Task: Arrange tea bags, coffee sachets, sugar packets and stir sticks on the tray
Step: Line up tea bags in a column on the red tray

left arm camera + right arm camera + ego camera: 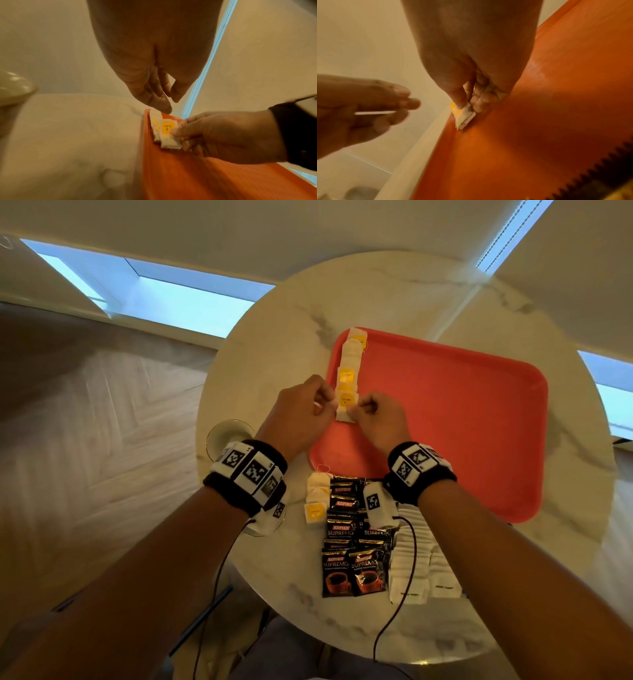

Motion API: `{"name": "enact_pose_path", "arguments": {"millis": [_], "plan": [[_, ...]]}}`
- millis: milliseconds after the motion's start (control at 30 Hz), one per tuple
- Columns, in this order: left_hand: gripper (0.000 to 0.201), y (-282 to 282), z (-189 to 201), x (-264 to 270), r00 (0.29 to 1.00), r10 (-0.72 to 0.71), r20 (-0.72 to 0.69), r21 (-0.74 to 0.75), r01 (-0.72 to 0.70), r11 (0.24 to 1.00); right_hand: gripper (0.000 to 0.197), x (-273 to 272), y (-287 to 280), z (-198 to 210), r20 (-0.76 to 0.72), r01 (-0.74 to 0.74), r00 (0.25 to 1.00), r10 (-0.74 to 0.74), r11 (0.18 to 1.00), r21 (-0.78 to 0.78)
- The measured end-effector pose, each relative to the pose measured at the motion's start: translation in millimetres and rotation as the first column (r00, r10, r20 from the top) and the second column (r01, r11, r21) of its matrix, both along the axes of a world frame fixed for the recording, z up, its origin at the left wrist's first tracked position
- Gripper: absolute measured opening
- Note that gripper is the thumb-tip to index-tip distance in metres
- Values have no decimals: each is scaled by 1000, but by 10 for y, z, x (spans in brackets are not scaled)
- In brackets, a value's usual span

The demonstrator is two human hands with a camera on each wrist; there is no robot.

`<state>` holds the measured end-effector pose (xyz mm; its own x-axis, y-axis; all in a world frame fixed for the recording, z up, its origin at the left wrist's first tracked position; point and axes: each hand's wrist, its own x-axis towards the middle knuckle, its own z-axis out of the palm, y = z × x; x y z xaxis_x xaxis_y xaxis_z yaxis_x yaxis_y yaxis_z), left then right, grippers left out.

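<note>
Both hands are over the tray's [445, 412] left edge, working the nearest tea bag [345, 405]. The right hand [375, 419] pinches that bag's right side, thumb on its yellow tag; the left hand [301, 409] has its fingers curled at the bag's left edge, though I cannot tell whether it grips. The bag lies flat at the near end of a row of tea bags [351, 361] whose long axis runs front to back along the tray's left rim. Nearer the person, on the table [274, 344], sit spare tea bags [315, 501], black coffee sachets [352, 559] and white sugar packets [416, 573]. A dish [226, 433] stands left of the tray, beside the left wrist.
</note>
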<state>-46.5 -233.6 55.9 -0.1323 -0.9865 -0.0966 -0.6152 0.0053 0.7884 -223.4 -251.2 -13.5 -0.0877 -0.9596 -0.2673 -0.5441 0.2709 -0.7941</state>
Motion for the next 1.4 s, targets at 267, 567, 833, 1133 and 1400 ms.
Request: {"name": "enact_pose_path", "arguments": {"millis": [267, 567, 833, 1133, 1400], "plan": [[10, 489, 36, 265, 969, -242, 58, -58, 245, 968, 15, 69, -7, 52, -58, 50, 997, -49, 999, 10], [10, 996, -33, 310, 787, -357, 504, -65, 447, 892, 3, -146, 733, 512, 59, -88, 995, 84, 994, 66], [32, 1107, -59, 192, 507, -440, 741, 229, 425, 876, 9, -99, 1474, 551, 141, -207, 969, 203, 978, 18], [17, 1126, 19, 241, 610, -436, 662, 177, 438, 881, 20, 42, 1666, 508, 152, -309, 941, 301, 950, 31], [15, 1089, 36, 393, 873, -338, 350, 59, 340, 939, 12, 197, 1609, 454, 78, -359, 930, 360, 933, -28]]}}
